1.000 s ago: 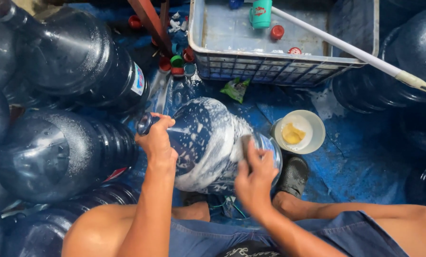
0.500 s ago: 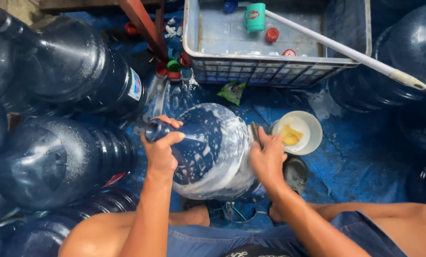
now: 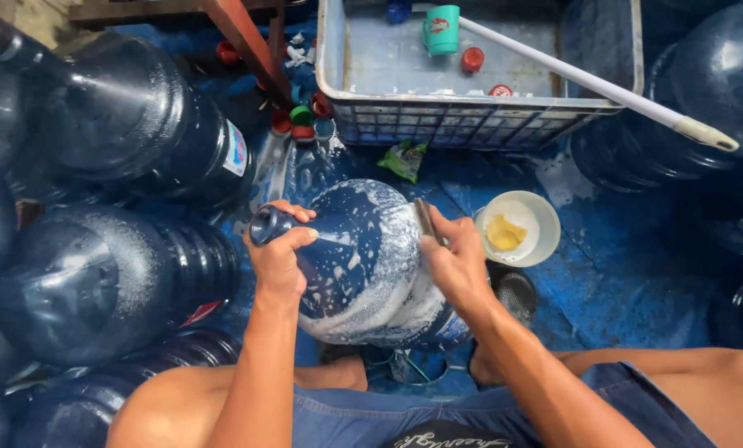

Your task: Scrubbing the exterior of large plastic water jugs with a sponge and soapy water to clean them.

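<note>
it was a bottle washing place at a water refill shop. many big blue jugs (image 3: 122, 108) lay on a wet blue floor (image 3: 637, 274), beside a crate (image 3: 479, 116) with caps (image 3: 472, 60) and a soapy jug (image 3: 371, 265).

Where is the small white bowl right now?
In the head view, the white bowl sits on the blue floor right of centre, just beyond the right hand, beside the soapy water jug.
</note>
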